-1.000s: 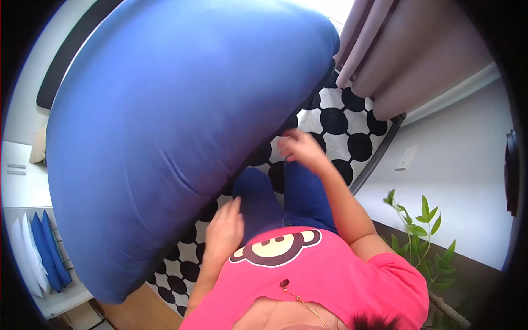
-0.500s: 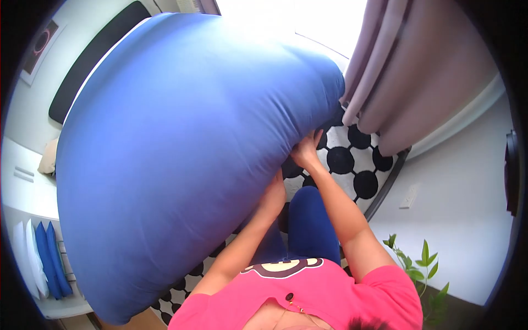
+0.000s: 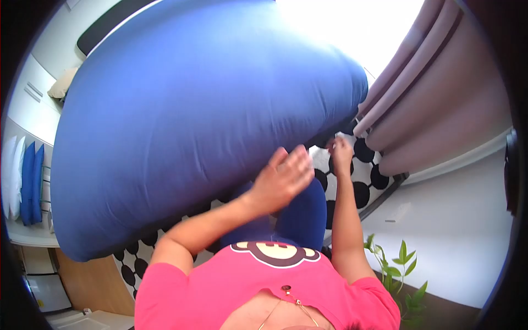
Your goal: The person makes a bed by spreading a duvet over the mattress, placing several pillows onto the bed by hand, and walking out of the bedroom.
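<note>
Large bed with smooth blue fabric cover: located directly ahead of the blue-trousered legs, beside the black-and-white circle-patterned rug. Left hand: spread, blurred, at the bed's near edge — cannot tell whether touching. Right hand: fingers bent, over the rug near the bed's right corner — cannot tell whether pinching anything. Beside that corner: long mauve fabric curtain.

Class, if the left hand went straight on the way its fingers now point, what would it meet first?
The left hand would probably meet the blue bed sheet near its closest edge, though depth is unclear.
</note>
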Demonstrator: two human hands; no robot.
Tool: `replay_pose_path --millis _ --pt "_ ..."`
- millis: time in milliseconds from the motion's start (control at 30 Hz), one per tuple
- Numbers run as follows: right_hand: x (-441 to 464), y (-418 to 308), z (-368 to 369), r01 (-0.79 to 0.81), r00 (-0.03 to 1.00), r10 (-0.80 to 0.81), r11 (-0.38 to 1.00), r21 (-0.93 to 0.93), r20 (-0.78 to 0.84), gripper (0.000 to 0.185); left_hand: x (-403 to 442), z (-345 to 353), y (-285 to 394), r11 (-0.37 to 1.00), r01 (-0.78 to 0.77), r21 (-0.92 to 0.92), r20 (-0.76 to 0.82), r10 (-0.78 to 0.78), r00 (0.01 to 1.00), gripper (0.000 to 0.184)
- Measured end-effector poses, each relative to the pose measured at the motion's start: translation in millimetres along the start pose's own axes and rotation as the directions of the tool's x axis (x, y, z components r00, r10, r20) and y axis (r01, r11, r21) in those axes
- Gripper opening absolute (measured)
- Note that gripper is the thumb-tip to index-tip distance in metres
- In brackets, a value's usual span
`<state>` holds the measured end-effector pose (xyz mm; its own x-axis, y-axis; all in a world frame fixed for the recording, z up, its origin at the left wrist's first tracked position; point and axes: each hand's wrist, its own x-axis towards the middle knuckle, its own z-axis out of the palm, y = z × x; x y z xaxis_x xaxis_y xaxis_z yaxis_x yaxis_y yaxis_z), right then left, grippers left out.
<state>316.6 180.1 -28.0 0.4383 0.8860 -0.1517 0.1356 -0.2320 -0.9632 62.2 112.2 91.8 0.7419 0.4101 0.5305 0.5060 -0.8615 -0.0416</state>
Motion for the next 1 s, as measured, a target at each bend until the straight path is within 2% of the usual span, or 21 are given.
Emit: replay_pose_path --millis 33,100,133,167,267,367,400,433,467,500,533,567,633,667,700,733,800,833,900,967,1000 --pt "4.8 -4.3 -2.9 -0.014 0.992 0.045 0.968 0.249 -0.117 0.048 5.5 -1.3 -10.3 0.984 0.078 0.159 -0.044 -0.071 0.996 0.039" --pt "12.0 -51.4 -6.0 -0.066 0.977 0.147 0.899 0.433 -0.156 0.068 5.5 14.1 -39.9 0.925 0.091 0.369 0.065 -0.123 0.990 0.049" --pt "27.0 -60.0 -7.0 -0.135 0.984 0.175 0.859 0.495 -0.035 0.077 0.6 29.3 -48.4 0.826 0.012 0.564 0.099 -0.082 0.992 0.058" --pt "45.9 -68.3 -10.9 -0.211 0.977 0.194 0.811 0.545 0.089 0.086 -2.8 37.2 -51.6 0.817 -0.005 0.576 0.077 -0.049 0.996 0.059" --pt "124.4 -63.7 1.8 -0.249 0.964 0.261 0.821 0.513 0.050 0.094 -5.5 58.3 -62.1 0.768 -0.033 0.640 0.008 0.036 0.999 0.062" --pt "140.8 -62.0 19.9 -0.135 0.956 0.237 0.880 0.456 -0.174 0.099 -3.2 51.5 -62.7 0.740 -0.077 0.668 0.054 0.055 0.997 0.061" --pt "112.1 -89.1 22.4 -0.208 0.909 0.299 0.929 0.306 -0.290 0.096 -3.7 43.3 -57.0 0.881 -0.079 0.466 0.076 0.049 0.996 0.054" --pt "115.7 -78.3 15.6 -0.200 0.929 0.270 0.942 0.270 -0.253 0.091 0.0 12.9 -47.6 0.970 -0.083 0.227 0.131 0.054 0.990 0.046" --pt "129.4 -73.3 10.0 -0.192 0.946 0.243 0.953 0.235 -0.214 0.087 -1.8 -11.5 -46.3 0.992 -0.077 -0.103 0.165 0.094 0.982 0.044" --pt "141.5 -64.4 6.7 -0.182 0.961 0.218 0.962 0.205 -0.170 0.084 -5.1 -35.0 -50.0 0.906 -0.052 -0.419 0.183 0.141 0.973 0.042" --pt "146.7 -61.0 7.5 -0.164 0.960 0.209 0.959 0.232 -0.186 0.081 -3.1 -68.3 -60.1 0.947 -0.059 -0.315 0.042 0.076 0.996 0.040" --pt "145.5 -61.8 10.0 -0.153 0.957 0.210 0.952 0.267 -0.200 0.078 -3.6 -95.7 -81.7 0.995 -0.089 -0.047 0.076 0.092 0.993 0.038" --pt "145.5 -60.9 13.5 -0.184 0.946 0.266 0.909 0.373 -0.183 0.076 -2.0 -126.3 -145.2 0.978 0.131 0.161 0.203 -0.163 0.966 0.042" --pt "148.8 -56.0 14.8 -0.169 0.946 0.264 0.894 0.414 -0.185 0.076 -10.7 -123.5 -181.4 0.953 0.217 0.214 0.138 -0.249 0.959 0.047" --pt "143.8 -59.0 15.4 -0.167 0.943 0.266 0.899 0.406 -0.202 0.075 -18.3 -122.4 -207.9 0.891 0.192 0.412 0.249 -0.312 0.917 0.054" --pt "138.6 -61.6 16.1 -0.165 0.938 0.268 0.903 0.397 -0.218 0.074 -27.4 -113.7 -229.4 0.927 0.209 0.312 0.302 -0.305 0.903 0.056" --pt "123.0 -74.6 15.3 -0.190 0.931 0.279 0.920 0.342 -0.234 0.071 -28.4 -94.4 -234.3 0.936 0.324 0.140 0.307 -0.352 0.884 0.060" --pt "125.2 -75.1 10.9 -0.234 0.929 0.329 0.879 0.415 -0.172 0.066 -32.7 -87.4 -234.7 0.918 0.394 0.051 0.312 -0.389 0.867 0.062" --pt "148.0 -61.5 -3.1 -0.261 0.933 0.341 0.860 0.439 -0.112 0.057 -38.4 -78.7 -246.9 0.924 0.380 0.034 0.299 -0.372 0.879 0.066" --pt "124.8 -109.7 -2.0 -0.365 0.923 0.384 0.840 0.402 0.035 0.049 -39.5 -78.4 -251.3 0.933 0.359 0.036 0.279 -0.354 0.892 0.066" --pt "135.3 -101.4 -10.2 -0.376 0.918 0.389 0.784 0.493 0.082 0.048 -42.0 -77.1 -252.6 0.934 0.354 0.039 0.274 -0.351 0.896 0.066"
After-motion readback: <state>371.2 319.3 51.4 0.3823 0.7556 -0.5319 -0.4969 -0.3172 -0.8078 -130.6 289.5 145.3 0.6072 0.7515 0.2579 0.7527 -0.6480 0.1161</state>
